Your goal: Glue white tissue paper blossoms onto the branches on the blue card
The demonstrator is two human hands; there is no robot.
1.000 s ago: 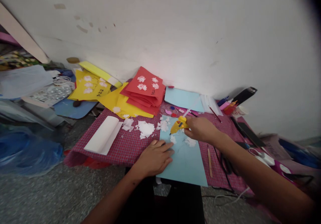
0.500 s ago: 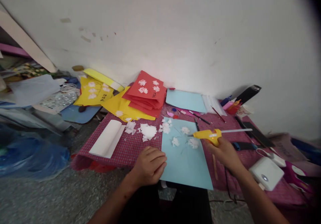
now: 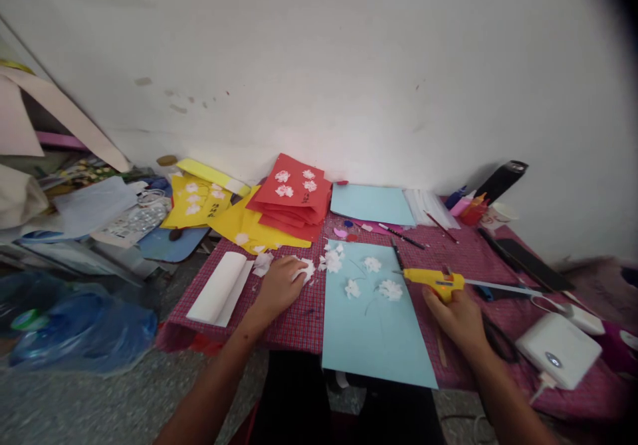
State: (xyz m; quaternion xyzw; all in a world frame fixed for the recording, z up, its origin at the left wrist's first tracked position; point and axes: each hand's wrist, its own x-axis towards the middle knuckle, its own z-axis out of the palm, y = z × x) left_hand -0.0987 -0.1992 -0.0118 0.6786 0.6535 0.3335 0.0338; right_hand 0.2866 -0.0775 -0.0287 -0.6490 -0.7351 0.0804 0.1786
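My right hand (image 3: 459, 317) grips a yellow hot glue gun (image 3: 431, 280) with a long clear glue stick out of its back and a small orange light. Its nozzle points left, over the right side of a light blue sheet (image 3: 376, 339). On that sheet are several white paper flowers (image 3: 390, 290) and thin drawn stems. My left hand (image 3: 280, 285) is on the pile of white paper pieces (image 3: 305, 269) left of the sheet, its bent fingers closed about some of them; the fingertips are partly hidden.
A folded white paper (image 3: 219, 289) lies at the left of the checked cloth (image 3: 294, 325). Red cards (image 3: 292, 189), yellow cards (image 3: 249, 222) and a blue sheet (image 3: 371, 204) are at the back. A white power box (image 3: 558, 349) with cables stands at right.
My left hand has moved from the table's front edge up and left onto the white paper pieces. The glue gun has shifted right and slightly down, and the view has tilted a little.
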